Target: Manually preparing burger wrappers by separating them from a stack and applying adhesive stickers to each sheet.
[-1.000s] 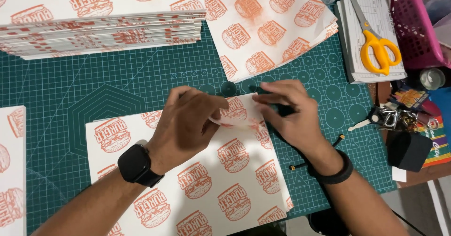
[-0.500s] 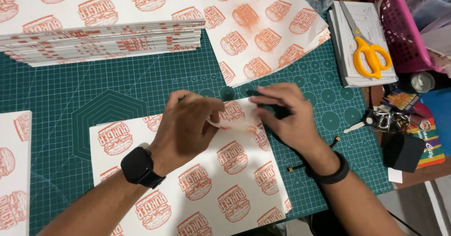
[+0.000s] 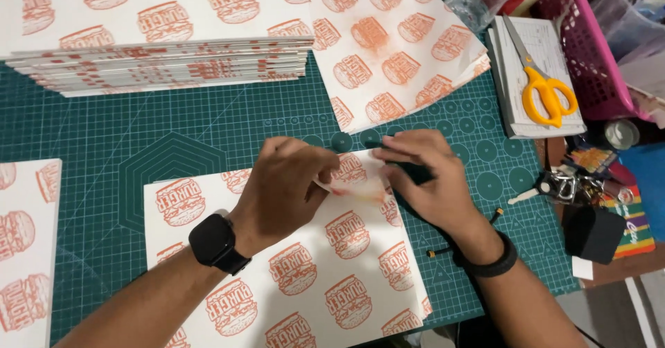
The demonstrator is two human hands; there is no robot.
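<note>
**Paper sheet, corner fold in hand**

Grip: left hand (image 3: 284, 182) has its fingertips closed on the turned-up corner (image 3: 357, 185) of the printed sheet (image 3: 291, 265), pinching the flap where it doubles over. Right hand (image 3: 433, 182) lies flat, fingers spread and pressing on the sheet's far right corner; it presses rather than closes on anything.

Location: the sheet lies flat on the green cutting mat (image 3: 104, 154) covering the tabletop, directly below both hands, its upper right corner raised and folded inward.

Step, as judged: a corner fold is being formed and not yet creased flat. The next move would call for holding the flap steady while a finger runs along the fold line, keeping the edges aligned so the thin paper does not skew or tear.

Nearby items:
- Stack of folded printed sheets (image 3: 166, 67), top left, well apart from the hands.
- Loose printed sheets (image 3: 395, 50), top centre, overlapping the mat.
- Yellow-handled scissors (image 3: 544, 88) resting on a notepad (image 3: 554, 47), right.
- Pink basket (image 3: 589, 57), far right.
- Keys (image 3: 554, 185), beside the right hand.
- Further printed sheet (image 3: 24, 251), left edge.
- Black watch (image 3: 215, 244) on the left wrist; dark band (image 3: 495, 261) on the right.
</note>
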